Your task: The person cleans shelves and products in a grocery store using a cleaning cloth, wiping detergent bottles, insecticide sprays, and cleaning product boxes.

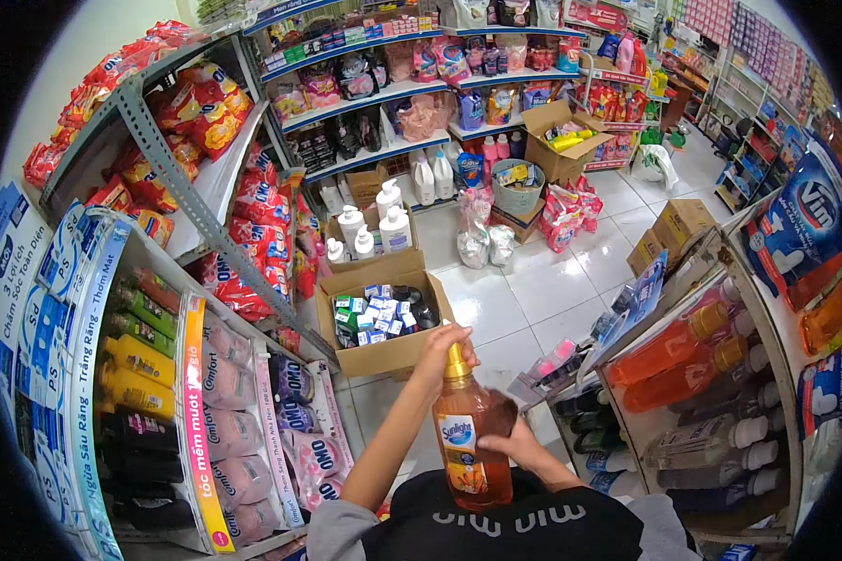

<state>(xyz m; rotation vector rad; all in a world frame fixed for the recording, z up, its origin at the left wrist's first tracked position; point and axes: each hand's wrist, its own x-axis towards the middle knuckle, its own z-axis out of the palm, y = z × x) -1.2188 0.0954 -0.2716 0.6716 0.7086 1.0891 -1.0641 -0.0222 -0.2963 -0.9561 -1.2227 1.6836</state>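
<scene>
A Sunlight bottle (pixel 463 481) of amber liquid with a gold cap stands upright against the front of my black shirt. My left hand (pixel 437 360) is closed round its neck, just at the cap. On the bottle's right side rests my right hand (pixel 519 444), its fingers bent against the label edge. What looks like a dark brown cloth (pixel 498 411) is bunched in this hand, pressed to the bottle; the fingertips are partly hidden. Just beyond the bottle sits an open cardboard box (pixel 379 360) holding small blue-and-white boxes, green ones and dark bottles.
On the left, a shelf holds Comfort pouches (pixel 234 435) and yellow bottles (pixel 136 388). To the right, a shelf rack carries orange bottles (pixel 669 360) and Vim packs (pixel 805 220). White pump bottles (pixel 374 229), a grey bucket (pixel 517 192) and cartons (pixel 674 229) stand on the tiled floor ahead.
</scene>
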